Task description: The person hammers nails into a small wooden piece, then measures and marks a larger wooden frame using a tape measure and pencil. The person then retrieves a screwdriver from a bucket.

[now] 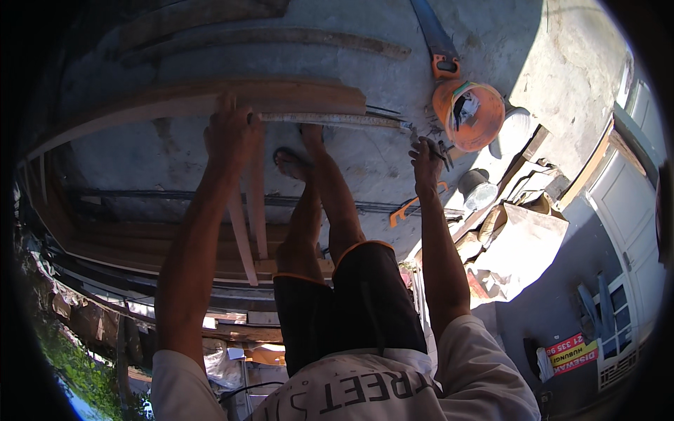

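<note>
"Two hands, and what is in them?"

"The left hand (228, 133) is closed on one end of the strip (326, 119), pale and speckled. The right hand (426, 158) is at the other end, fingers curled near a small dark tool (446, 153); whether they grip the strip, the tool or both, one cannot tell."

"Where does the strip lie?"

"Stretched between the hands, along the near edge of the beam (302, 96), with the feet just below it."

"How far along does the work look?"

"Partway, by the look of it. The strip is already drawn out beside the beam, and two bars (241, 231) run from near the left hand down toward the timber by the person's legs. Whether their ends are fixed cannot be seen."

"And what is left?"

"Hard to judge. No fresh mark shows on the beam at this size, so that part may be unfinished."

"Farther out?"

"The orange bucket (444, 105) stands beyond the right hand, the saw (436, 41) lies past it on the floor (365, 158), unheld, and a loose plank (316, 36) lies beyond the beam."
</note>
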A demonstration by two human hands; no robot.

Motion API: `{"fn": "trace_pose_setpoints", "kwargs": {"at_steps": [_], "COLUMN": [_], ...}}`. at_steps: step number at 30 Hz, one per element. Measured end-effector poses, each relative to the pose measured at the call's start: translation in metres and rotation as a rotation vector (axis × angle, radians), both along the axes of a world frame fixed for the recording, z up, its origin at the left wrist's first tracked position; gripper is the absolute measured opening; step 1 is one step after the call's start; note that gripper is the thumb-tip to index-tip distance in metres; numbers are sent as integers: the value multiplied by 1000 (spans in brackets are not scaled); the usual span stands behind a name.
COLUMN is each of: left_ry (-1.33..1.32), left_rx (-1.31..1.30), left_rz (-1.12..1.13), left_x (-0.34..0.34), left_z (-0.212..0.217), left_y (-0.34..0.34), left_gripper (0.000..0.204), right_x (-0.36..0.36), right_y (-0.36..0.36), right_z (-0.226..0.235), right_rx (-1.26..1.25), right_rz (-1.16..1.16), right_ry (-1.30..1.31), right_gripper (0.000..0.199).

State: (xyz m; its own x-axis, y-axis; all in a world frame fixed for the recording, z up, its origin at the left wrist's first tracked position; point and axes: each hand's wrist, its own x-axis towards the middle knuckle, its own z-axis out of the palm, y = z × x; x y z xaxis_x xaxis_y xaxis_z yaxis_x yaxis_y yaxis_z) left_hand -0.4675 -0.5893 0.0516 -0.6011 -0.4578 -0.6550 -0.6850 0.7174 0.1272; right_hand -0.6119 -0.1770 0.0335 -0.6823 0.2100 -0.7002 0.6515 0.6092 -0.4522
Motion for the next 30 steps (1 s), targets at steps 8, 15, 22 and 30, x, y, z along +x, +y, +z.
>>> {"fn": "trace_pose_setpoints", "kwargs": {"at_steps": [8, 15, 22, 30], "left_ry": [0, 27, 4, 68], "left_rx": [19, 43, 50, 7], "left_rz": [-19, 31, 54, 50], "left_x": [-5, 1, -4, 9], "left_z": [-5, -13, -7, -13], "left_y": [-5, -7, -6, -4], "left_gripper": [36, 34, 32, 31], "right_x": [8, 10, 0, -15], "right_y": [-14, -31, -65, -122], "right_z": [-2, 2, 1, 25], "right_rx": [-36, 46, 60, -235], "right_rz": [26, 261, 567, 379], "right_ry": [52, 203, 430, 114], "right_gripper": [34, 27, 19, 27]}}
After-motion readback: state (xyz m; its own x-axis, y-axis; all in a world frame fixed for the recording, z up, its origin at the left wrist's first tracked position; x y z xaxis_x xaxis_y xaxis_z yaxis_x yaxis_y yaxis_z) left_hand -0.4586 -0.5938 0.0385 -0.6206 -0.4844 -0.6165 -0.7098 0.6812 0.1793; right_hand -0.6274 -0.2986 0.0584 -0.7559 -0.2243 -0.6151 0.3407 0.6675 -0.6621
